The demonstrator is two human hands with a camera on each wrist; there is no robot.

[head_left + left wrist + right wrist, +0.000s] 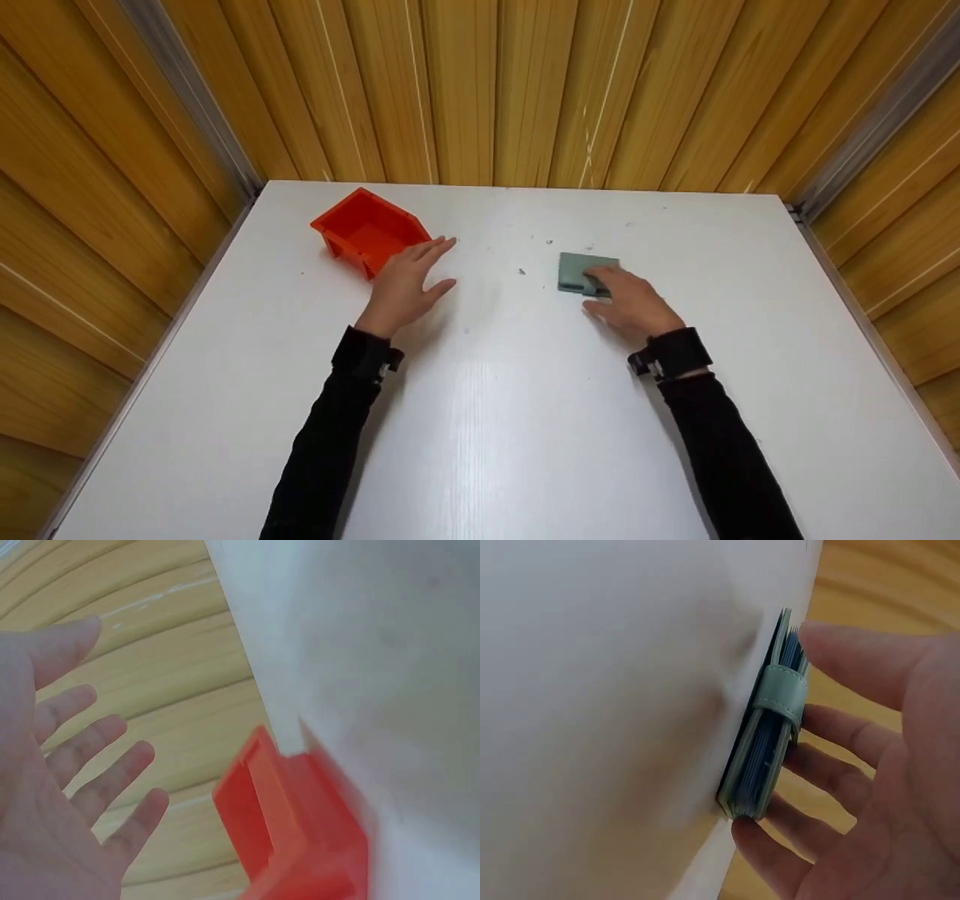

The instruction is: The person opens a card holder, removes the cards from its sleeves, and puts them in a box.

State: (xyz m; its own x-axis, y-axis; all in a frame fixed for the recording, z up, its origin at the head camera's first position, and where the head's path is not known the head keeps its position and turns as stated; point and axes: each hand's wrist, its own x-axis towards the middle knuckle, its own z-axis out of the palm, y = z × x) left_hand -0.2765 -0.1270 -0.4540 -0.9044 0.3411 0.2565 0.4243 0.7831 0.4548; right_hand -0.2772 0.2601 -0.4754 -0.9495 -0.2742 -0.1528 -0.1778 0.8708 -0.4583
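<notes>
Pale green, rectangular card holder of leather-like material (574, 271), with one strap (780, 692) across its edge and blue leaves (757, 757) inside, lying flat on the smooth white tabletop (517, 420), just under the fingertips of the right hand (628, 298). Right fingers loosely bent over the cover, thumb by the near edge; firmness of contact impossible to tell. Left hand (403, 291) holding nothing, fingers stretched and spread, with an orange-red, open-topped plastic bin (373, 234) just beyond and to the left of those fingers.

Possible trouble, at a judgement: a skid away from the right fingertips, caused by pushing without the thumb opposite; a popped strap and fanned leaves, caused by pinching one cover alone; a nudged bin, caused by a leftward sweep of the left fingers.

By count: one card holder, one bin, two hands, two black wristbands (679, 352), two black sleeves (727, 450).
</notes>
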